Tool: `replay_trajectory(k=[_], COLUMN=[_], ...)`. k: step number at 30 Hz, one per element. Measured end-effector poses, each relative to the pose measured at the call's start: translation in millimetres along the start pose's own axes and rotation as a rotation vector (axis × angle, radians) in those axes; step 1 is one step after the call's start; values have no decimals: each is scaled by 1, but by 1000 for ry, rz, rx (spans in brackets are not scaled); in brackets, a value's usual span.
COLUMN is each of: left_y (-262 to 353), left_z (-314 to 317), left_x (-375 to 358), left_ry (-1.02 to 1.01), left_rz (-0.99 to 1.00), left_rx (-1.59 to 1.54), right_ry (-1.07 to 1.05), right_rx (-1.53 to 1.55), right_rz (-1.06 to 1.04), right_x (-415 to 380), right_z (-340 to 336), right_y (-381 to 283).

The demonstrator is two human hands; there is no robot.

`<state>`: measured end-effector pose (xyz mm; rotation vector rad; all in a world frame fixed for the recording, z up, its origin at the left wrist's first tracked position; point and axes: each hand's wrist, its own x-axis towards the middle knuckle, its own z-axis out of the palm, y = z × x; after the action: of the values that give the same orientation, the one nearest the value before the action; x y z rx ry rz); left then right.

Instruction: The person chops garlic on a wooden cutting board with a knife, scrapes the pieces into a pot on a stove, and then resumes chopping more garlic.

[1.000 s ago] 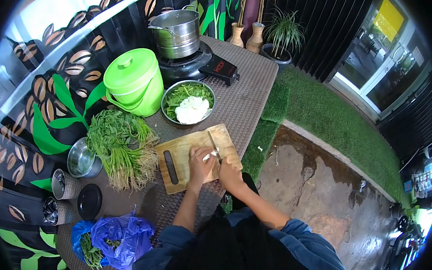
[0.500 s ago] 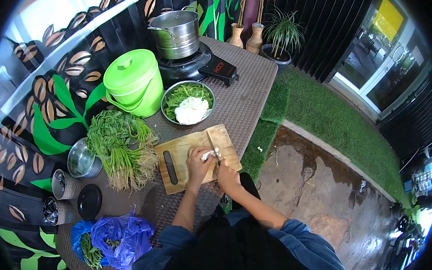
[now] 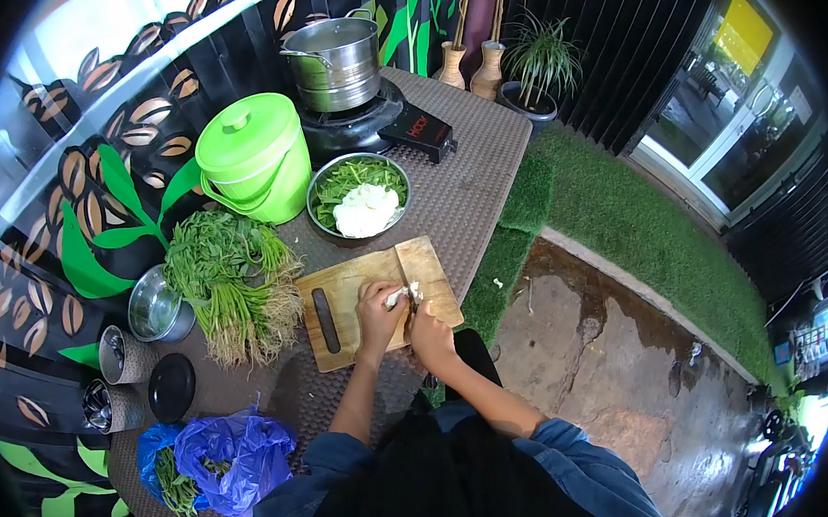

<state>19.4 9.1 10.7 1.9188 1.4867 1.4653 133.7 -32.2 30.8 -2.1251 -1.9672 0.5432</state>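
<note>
On the wooden cutting board [image 3: 438, 259] my left hand [image 3: 377, 316] pins down a white vegetable piece [image 3: 395, 298] with curled fingers. My right hand [image 3: 432, 341] grips a knife [image 3: 402, 269] whose blade stands upright just right of that piece, pointing away from me. Small white bits [image 3: 416, 291] lie against the blade's right side. The knife's handle is mostly hidden in my fist. Beyond the board, a metal bowl [image 3: 409, 205] holds chopped greens [image 3: 385, 173] and a white heap [image 3: 366, 211].
Left of the board lies a large bunch of rooted greens [image 3: 230, 279]. Behind stand a lime-green lidded bucket [image 3: 252, 164] and a steel pot [image 3: 334, 74] on a burner [image 3: 416, 130]. Near me are blue plastic bags [image 3: 242, 463] and a black lid [image 3: 172, 386]. The table edge [image 3: 490, 263] runs at right.
The right hand and knife have shifted very slightly, with the blade steeper beside the white piece. The left hand stays on the piece.
</note>
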Motion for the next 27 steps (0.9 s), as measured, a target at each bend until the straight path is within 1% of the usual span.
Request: replay_trajectory(k=[2, 3, 4, 6, 7, 8, 10, 12, 13, 15, 16, 18, 20, 22, 25, 27], left_y=[3, 3, 2, 1, 1, 2, 1, 0, -2, -2, 1, 2, -2, -2, 0, 1], left_z=[-1, -1, 0, 1, 1, 1, 0, 0, 1, 1, 0, -2, 0, 0, 0, -1], left_x=[0, -2, -2, -2, -3, -2, -1, -3, -3, -1, -1, -1, -2, -3, -1, -1], left_ry=[2, -3, -3, 0, -3, -6, -19, -34, -16, 6, -8, -25, -27, -23, -9, -3], left_rz=[3, 2, -5, -17, -46, -74, -59, -44, -33, -22, -58, -90, -27, -34, -52, -65], left_rx=[24, 25, 34, 45, 26, 6, 34, 64, 26, -8, -5, -1, 66, 62, 29, 0], right_ry=[81, 22, 24, -113, -202, -204, -106, -91, -73, -38, -9, -22, -33, -30, 16, -6], right_rx=[-5, 8, 10, 22, 42, 40, 27, 19, 15, 21, 28, 11, -13, 18, -14, 4], right_rz=[-114, -89, -88, -124, -86, -86, -46, -28, -10, -40, -65, -97, -133, -139, -81, -61], right_x=[12, 14, 18, 23, 16, 13, 0, -4, -2, 7, 9, 15, 13, 10, 1, 4], right_z=[5, -10, -20, -39, -59, -57, -46, -23, -16, -11, -10, -22, -35, -41, -12, -5], right_y=[6, 3, 4, 7, -1, -2, -6, -6, -6, -3, -3, 1, -1, -1, -1, -2])
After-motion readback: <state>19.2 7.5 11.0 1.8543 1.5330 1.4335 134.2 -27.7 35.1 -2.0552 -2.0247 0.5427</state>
